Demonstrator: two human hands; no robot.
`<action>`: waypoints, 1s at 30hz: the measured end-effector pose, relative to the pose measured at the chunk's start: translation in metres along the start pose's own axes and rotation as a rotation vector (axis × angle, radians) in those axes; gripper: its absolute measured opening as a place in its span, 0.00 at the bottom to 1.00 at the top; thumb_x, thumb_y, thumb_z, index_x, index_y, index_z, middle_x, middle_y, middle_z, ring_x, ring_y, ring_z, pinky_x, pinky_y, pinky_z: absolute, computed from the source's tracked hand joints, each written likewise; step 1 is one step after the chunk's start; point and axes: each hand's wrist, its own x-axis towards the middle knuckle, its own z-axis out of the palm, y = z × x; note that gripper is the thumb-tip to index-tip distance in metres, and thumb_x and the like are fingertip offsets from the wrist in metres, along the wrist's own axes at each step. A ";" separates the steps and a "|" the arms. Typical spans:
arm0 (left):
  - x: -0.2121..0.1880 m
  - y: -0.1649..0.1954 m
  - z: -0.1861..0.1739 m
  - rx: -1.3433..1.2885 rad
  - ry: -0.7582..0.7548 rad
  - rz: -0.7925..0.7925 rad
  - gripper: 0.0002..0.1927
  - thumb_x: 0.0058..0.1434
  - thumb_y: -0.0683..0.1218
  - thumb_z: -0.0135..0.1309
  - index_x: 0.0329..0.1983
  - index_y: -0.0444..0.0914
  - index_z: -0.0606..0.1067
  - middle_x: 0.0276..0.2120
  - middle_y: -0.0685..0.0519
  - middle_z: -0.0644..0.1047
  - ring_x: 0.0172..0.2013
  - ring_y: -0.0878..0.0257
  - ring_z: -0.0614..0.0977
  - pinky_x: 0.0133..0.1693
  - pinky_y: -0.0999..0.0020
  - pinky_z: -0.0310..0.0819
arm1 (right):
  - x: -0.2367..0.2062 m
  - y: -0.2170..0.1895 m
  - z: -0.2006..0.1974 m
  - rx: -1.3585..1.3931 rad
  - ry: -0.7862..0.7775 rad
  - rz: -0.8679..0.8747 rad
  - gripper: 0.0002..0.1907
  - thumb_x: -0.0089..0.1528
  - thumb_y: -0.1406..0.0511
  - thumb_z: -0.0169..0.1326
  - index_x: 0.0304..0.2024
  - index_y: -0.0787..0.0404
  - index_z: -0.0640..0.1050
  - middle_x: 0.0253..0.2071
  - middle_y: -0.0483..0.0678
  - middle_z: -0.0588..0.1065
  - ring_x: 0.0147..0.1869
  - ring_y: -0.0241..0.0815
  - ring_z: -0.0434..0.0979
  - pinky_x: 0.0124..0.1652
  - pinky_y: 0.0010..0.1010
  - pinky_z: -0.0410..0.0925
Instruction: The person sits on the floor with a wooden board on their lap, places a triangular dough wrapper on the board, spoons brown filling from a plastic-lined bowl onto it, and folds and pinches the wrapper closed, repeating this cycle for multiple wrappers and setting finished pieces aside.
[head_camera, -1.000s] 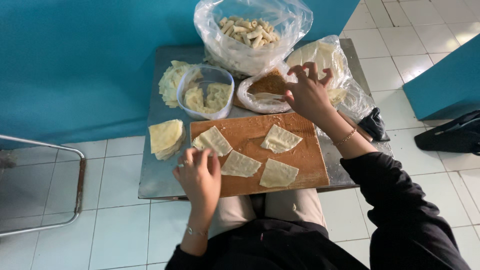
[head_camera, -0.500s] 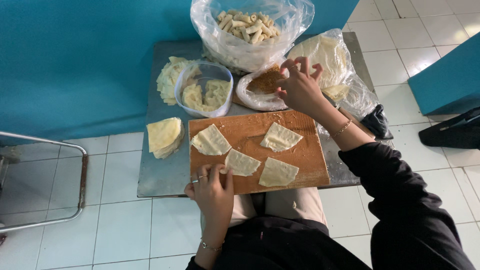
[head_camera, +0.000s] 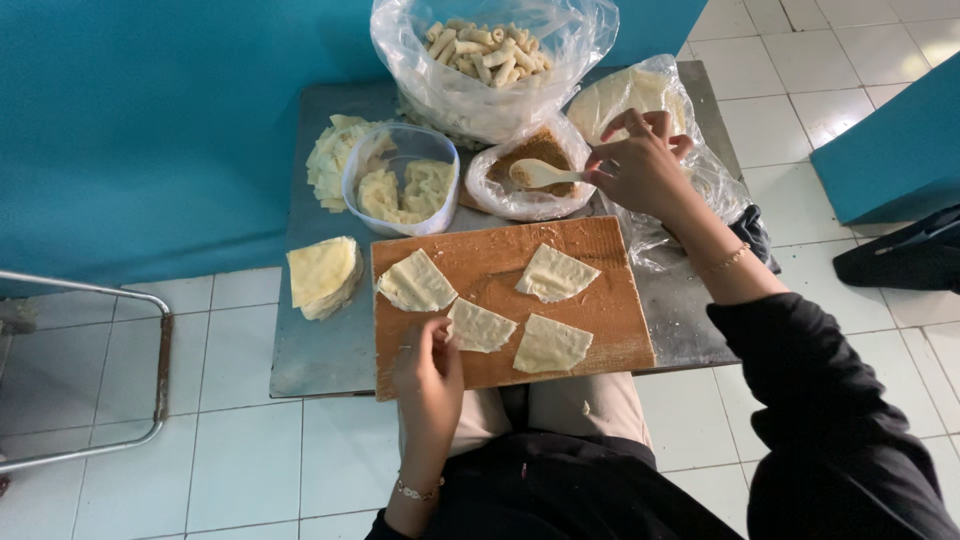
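I see pale cream wrappers (head_camera: 548, 343) on a brown wooden board (head_camera: 610, 310), a grey metal surface (head_camera: 320, 350), a white spoon (head_camera: 540, 174) over brown filling (head_camera: 530, 153), teal walls (head_camera: 150, 120).

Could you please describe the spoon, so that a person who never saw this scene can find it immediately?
On the metal table, behind the wooden board, lies an open clear bag of brown filling. The pale spoon rests in it, handle held in the right hand. It is the only utensil there.
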 end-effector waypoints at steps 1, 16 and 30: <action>0.001 0.000 -0.002 -0.027 0.019 -0.001 0.11 0.62 0.38 0.57 0.47 0.38 0.76 0.32 0.51 0.78 0.32 0.57 0.81 0.36 0.62 0.74 | -0.005 -0.001 -0.005 -0.022 -0.013 -0.005 0.10 0.56 0.51 0.68 0.36 0.44 0.87 0.59 0.43 0.71 0.68 0.52 0.54 0.55 0.56 0.49; 0.006 0.006 -0.014 -0.276 -0.025 -0.100 0.16 0.62 0.36 0.58 0.54 0.35 0.74 0.33 0.52 0.80 0.33 0.67 0.84 0.33 0.73 0.80 | -0.105 -0.098 -0.017 0.047 -0.154 -0.201 0.06 0.56 0.56 0.65 0.34 0.45 0.85 0.53 0.39 0.73 0.68 0.53 0.58 0.56 0.59 0.51; 0.005 0.003 -0.010 -0.099 0.078 0.035 0.16 0.62 0.39 0.60 0.54 0.37 0.74 0.32 0.51 0.78 0.30 0.65 0.80 0.33 0.69 0.77 | -0.139 -0.135 -0.022 -0.161 0.121 -0.456 0.07 0.60 0.58 0.60 0.41 0.46 0.82 0.58 0.38 0.72 0.69 0.48 0.62 0.58 0.65 0.48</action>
